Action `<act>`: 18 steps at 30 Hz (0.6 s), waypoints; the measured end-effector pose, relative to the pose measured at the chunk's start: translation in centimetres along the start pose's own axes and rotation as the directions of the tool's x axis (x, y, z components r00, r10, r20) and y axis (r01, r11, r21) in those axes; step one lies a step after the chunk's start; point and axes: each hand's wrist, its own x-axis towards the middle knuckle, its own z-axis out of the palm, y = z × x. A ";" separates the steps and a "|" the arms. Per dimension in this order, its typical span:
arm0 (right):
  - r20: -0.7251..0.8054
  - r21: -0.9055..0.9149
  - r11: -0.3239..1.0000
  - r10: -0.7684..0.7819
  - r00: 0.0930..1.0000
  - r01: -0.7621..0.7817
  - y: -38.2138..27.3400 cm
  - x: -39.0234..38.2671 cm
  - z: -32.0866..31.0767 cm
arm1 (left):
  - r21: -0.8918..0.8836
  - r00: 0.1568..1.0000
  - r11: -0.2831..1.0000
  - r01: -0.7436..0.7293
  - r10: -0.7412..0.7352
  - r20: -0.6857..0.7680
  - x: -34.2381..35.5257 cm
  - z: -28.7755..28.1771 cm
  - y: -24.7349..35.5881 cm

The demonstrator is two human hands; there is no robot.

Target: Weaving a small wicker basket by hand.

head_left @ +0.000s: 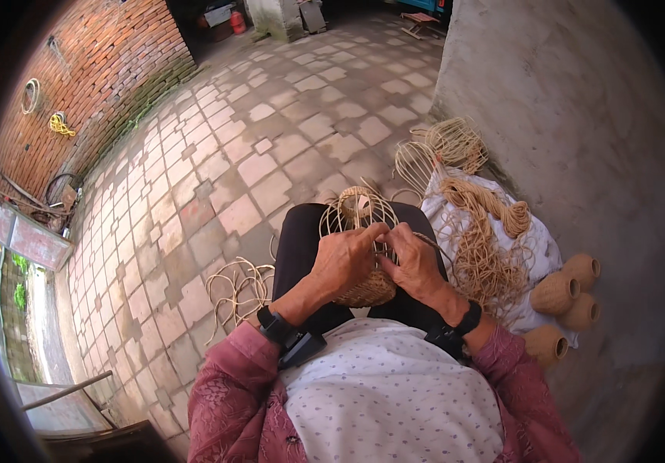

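Observation:
A half-woven basket [369, 293] lies across my lap, its close-woven body toward me and its bare bent ribs looping away past my knees. My left hand [345, 258] is closed on the ribs where the weave ends. Beside it, almost touching, my right hand [416, 266] is pinched at the same edge. A thin cord-like strand [431, 241] trails off to the right from my right fingers. Both sets of fingertips partly hide the spot between them.
To my right, a white cloth [544, 243] carries a heap of tan cord [490, 270]. Several small woven pots [555, 293] lie near it by the grey wall [571, 92]. Ribbed frames [456, 145] stand beyond. Loose strands [240, 289] curl on the paving at my left.

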 end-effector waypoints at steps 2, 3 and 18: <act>-0.006 -0.007 1.000 0.009 1.000 -0.009 -0.3 0.0 -0.7 | 0.020 0.997 0.999 -0.033 0.035 -0.064 -0.2 -0.7 0.2; 0.045 -0.018 1.000 0.017 0.999 -0.016 -0.1 0.0 -1.3 | 0.044 0.989 0.997 -0.066 0.071 -0.127 -0.5 -1.1 0.1; 0.323 0.571 0.751 0.168 0.931 -0.333 -0.6 0.7 0.6 | -0.459 0.951 0.853 0.250 -0.305 -0.049 -4.4 -1.5 -2.6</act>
